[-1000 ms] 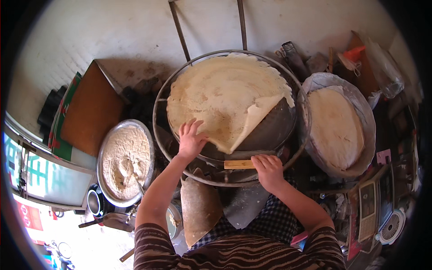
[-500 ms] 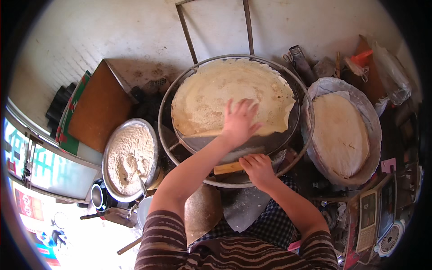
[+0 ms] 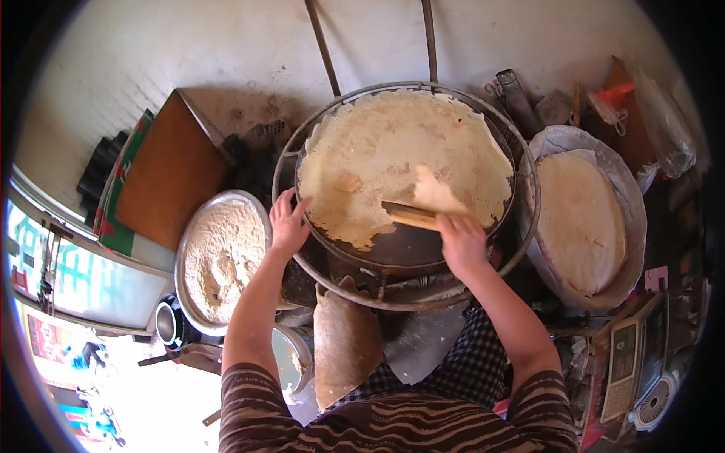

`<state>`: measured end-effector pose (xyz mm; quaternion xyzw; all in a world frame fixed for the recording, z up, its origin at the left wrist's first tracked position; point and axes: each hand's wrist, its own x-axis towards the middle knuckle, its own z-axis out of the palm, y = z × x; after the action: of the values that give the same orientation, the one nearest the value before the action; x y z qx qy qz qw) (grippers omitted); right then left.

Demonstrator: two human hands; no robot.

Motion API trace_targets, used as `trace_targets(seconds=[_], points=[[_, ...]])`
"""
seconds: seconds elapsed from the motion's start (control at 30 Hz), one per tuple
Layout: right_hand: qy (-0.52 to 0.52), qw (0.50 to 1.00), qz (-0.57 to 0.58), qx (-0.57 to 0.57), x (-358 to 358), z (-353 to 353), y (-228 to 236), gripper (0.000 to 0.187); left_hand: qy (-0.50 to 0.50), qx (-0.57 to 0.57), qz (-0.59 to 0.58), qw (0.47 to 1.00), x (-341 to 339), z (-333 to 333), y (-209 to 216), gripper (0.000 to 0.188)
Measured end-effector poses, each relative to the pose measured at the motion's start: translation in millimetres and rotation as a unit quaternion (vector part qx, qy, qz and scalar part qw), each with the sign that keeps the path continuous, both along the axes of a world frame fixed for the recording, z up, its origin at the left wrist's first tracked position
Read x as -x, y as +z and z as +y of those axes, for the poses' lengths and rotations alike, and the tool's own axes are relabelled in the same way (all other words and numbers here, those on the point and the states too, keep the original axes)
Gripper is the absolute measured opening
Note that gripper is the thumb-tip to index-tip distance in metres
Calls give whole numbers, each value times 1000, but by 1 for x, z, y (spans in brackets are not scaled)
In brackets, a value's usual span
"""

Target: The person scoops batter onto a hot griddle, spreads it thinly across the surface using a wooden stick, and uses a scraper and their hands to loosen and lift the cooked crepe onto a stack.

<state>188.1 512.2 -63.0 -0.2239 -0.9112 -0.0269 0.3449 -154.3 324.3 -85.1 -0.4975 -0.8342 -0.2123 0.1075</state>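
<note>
A broad, thin pancake [image 3: 393,143] covers most of a round dark griddle [image 3: 411,255]. Its near edge is ragged, and a paler piece of it [image 3: 438,190] lies at the front right. My right hand [image 3: 462,240] grips a wooden scraper [image 3: 414,217] by its right end; the blade lies across the pancake's near edge. At the griddle's left side is my left hand [image 3: 288,223], fingers stretched and apart by the metal ring [image 3: 275,177]. Nothing shows in that hand, and I cannot tell whether it presses on the ring.
To the left stands a metal basin [image 3: 224,260] of pale batter, with a brown board [image 3: 170,170] behind it. A lined basket [image 3: 630,249] holding stacked pancakes [image 3: 581,223] stands right of the griddle. A small container [image 3: 291,355] sits below the basin. A white fan [image 3: 655,400] is at lower right.
My left hand has moved from above the pancake to the griddle's left edge. My right hand has brought the scraper up from the near rim onto the pancake. The pancake's near edge looks more ragged.
</note>
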Motion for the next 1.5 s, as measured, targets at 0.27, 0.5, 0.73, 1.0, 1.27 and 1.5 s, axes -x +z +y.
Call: trace_targets(seconds=[0.27, 0.5, 0.73, 1.0, 1.27, 1.5], points=[[-41, 998, -33, 28, -128, -37, 26, 30, -145, 9, 127, 981, -10, 19, -2, 45], [-40, 998, 4, 51, -154, -59, 37, 28, -225, -58, 96, 968, -47, 76, 44, 15], [2, 998, 22, 57, -129, -68, 29, 34, -247, -105, 138, 953, -65, 148, 102, 7], [78, 996, 34, 37, -58, -41, 15, 33, -146, -99, 195, 965, -56, 194, 169, 9], [120, 987, -109, 7, 81, 28, -34, 21, -107, 1, 134, 985, -62, 224, 209, 19], [-30, 985, -167, 21, 173, 116, -46, 14, -95, 10, 109, 989, -61, 247, 237, 20]])
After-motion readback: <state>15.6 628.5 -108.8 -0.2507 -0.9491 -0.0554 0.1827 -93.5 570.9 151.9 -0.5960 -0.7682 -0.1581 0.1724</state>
